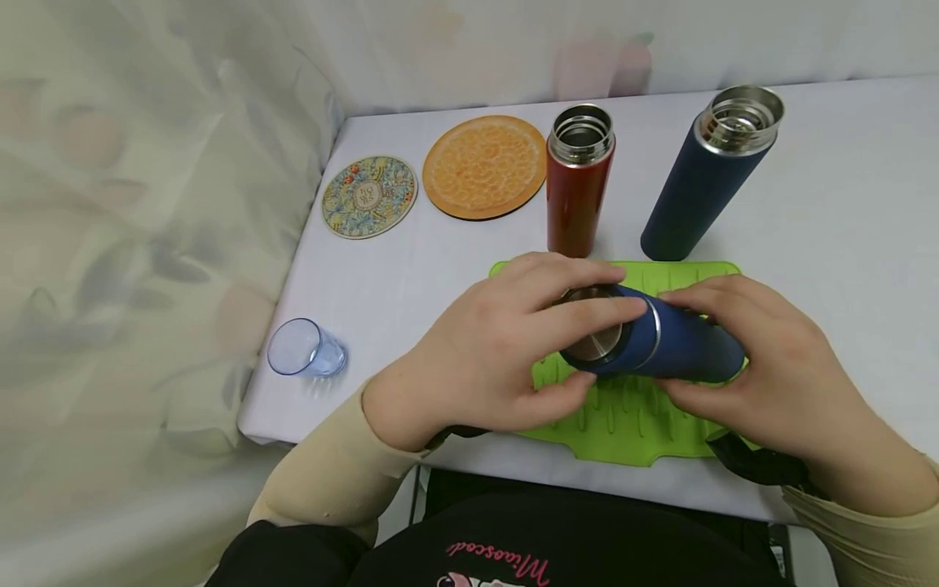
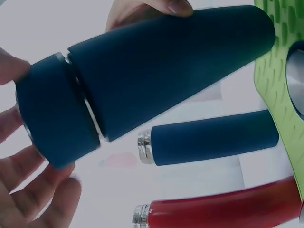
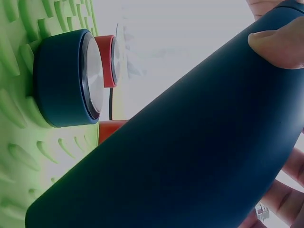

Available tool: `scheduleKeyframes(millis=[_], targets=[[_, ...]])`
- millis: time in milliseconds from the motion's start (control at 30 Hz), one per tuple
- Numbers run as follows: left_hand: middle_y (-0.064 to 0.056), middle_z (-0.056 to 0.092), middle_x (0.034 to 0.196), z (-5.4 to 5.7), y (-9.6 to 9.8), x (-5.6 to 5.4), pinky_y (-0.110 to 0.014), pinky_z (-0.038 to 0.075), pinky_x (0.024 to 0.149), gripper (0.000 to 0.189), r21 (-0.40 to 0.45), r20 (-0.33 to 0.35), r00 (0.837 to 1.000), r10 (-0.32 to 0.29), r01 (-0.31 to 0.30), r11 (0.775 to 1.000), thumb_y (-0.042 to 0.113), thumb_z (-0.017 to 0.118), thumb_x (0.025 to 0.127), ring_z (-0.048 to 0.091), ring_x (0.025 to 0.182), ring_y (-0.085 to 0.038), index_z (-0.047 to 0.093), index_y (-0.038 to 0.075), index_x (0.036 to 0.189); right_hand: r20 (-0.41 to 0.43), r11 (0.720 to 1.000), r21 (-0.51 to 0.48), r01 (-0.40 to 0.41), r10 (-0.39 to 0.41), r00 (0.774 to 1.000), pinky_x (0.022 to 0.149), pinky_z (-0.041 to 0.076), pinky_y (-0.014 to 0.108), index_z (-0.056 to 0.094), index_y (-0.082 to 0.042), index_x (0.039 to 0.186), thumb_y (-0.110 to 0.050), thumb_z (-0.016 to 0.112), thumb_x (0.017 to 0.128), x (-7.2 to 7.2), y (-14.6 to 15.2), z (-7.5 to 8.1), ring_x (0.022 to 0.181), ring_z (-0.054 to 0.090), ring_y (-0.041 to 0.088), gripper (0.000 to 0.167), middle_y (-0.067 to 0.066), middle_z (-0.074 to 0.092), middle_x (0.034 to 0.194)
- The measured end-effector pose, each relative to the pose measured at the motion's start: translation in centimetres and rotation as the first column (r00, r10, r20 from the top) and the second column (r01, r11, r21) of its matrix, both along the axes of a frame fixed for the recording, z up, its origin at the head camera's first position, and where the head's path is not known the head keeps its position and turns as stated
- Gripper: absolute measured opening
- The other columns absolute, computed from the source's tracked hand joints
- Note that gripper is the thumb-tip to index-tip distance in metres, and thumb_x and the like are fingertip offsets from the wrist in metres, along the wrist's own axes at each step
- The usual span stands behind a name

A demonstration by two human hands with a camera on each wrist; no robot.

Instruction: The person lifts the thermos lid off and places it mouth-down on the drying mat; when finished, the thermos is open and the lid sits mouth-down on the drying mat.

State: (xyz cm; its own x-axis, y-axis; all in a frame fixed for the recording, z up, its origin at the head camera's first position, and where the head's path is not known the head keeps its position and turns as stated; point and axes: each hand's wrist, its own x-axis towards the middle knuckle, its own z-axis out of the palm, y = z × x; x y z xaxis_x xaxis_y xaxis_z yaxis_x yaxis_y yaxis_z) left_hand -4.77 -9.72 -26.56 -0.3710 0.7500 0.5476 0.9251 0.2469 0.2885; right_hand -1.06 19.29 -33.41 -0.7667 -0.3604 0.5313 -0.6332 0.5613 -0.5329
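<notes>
A blue thermos [image 1: 689, 342] is held tilted over the green mat [image 1: 638, 424], its lid end towards the left. My right hand [image 1: 763, 367] grips the body, thumb on the near side and fingers on the far side. Around the lid [image 2: 57, 109] are the fingers and thumb of my left hand [image 1: 506, 342]; the lid's steel top [image 1: 597, 342] shows between them. A thin silvery ring marks where lid and body meet. Another blue lid with a steel top [image 3: 66, 78] stands on the mat, and a red lid [image 3: 107, 61] shows behind it.
Beyond the mat stand a red thermos [image 1: 575, 196] and a dark blue thermos [image 1: 704, 187], both without lids. Left of them lie an orange round mat [image 1: 484, 167] and a patterned round coaster [image 1: 369, 216]. A clear blue glass [image 1: 304, 349] stands near the table's left edge.
</notes>
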Motion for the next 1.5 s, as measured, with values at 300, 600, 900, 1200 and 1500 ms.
scheduleKeyframes(millis=[300, 600, 900, 1200, 1500], targets=[[-0.015, 0.072, 0.138, 0.00, -0.16, -0.14, -0.033, 0.051, 0.116, 0.061, 0.020, -0.015, 0.999, 0.044, -0.044, 0.999, 0.041, 0.085, 0.091, 0.069, 0.128, -0.025, 0.072, 0.005, 0.139, 0.039, 1.000, 0.009, -0.017, 0.017, 0.999, 0.109, 0.036, 0.004, 0.074, -0.002, 0.131, -0.077, 0.061, 0.096, 0.11, 0.01, 0.12, 0.117, 0.058, 0.007, 0.083, 0.012, 0.073, 0.120], [-0.021, 0.063, 0.156, 0.08, 0.01, -0.32, -0.037, 0.036, 0.132, 0.065, -0.045, 0.029, 0.991, -0.132, 0.133, 0.990, -0.001, 0.055, 0.083, 0.055, 0.153, -0.030, 0.070, 0.003, 0.145, 0.057, 0.999, 0.013, -0.033, 0.033, 0.998, 0.106, 0.038, 0.003, 0.073, -0.004, 0.133, -0.078, 0.061, 0.095, 0.00, 0.12, 0.21, 0.116, 0.058, 0.003, 0.084, 0.010, 0.073, 0.122], [-0.013, 0.074, 0.136, -0.17, -0.26, -0.15, -0.034, 0.057, 0.109, 0.055, -0.037, -0.009, 1.000, 0.029, -0.030, 0.999, 0.028, 0.077, 0.089, 0.072, 0.121, -0.024, 0.074, 0.008, 0.141, 0.076, 0.999, 0.031, -0.037, 0.034, 0.997, 0.104, 0.037, 0.003, 0.073, -0.006, 0.135, -0.078, 0.060, 0.095, 0.18, 0.05, 0.10, 0.113, 0.058, 0.007, 0.083, 0.008, 0.073, 0.122], [-0.015, 0.072, 0.141, -0.06, -0.68, -0.28, -0.035, 0.049, 0.121, 0.055, -0.035, -0.011, 0.999, -0.051, 0.051, 0.998, 0.033, 0.082, 0.094, 0.067, 0.134, -0.027, 0.074, 0.007, 0.141, 0.071, 0.998, 0.042, -0.038, 0.035, 0.997, 0.110, 0.035, 0.003, 0.073, -0.005, 0.134, -0.078, 0.059, 0.096, 0.19, -0.02, -0.07, 0.116, 0.059, 0.013, 0.083, 0.010, 0.073, 0.122], [-0.018, 0.070, 0.145, -0.07, -0.65, -0.17, -0.037, 0.041, 0.129, 0.051, -0.050, 0.006, 0.983, -0.184, 0.184, 0.982, -0.001, 0.062, 0.087, 0.063, 0.143, -0.031, 0.076, 0.006, 0.136, 0.043, 0.998, 0.050, -0.034, 0.032, 0.999, 0.112, 0.033, 0.003, 0.073, -0.003, 0.132, -0.076, 0.058, 0.097, 0.26, -0.10, -0.18, 0.115, 0.060, 0.019, 0.083, 0.013, 0.072, 0.122]])
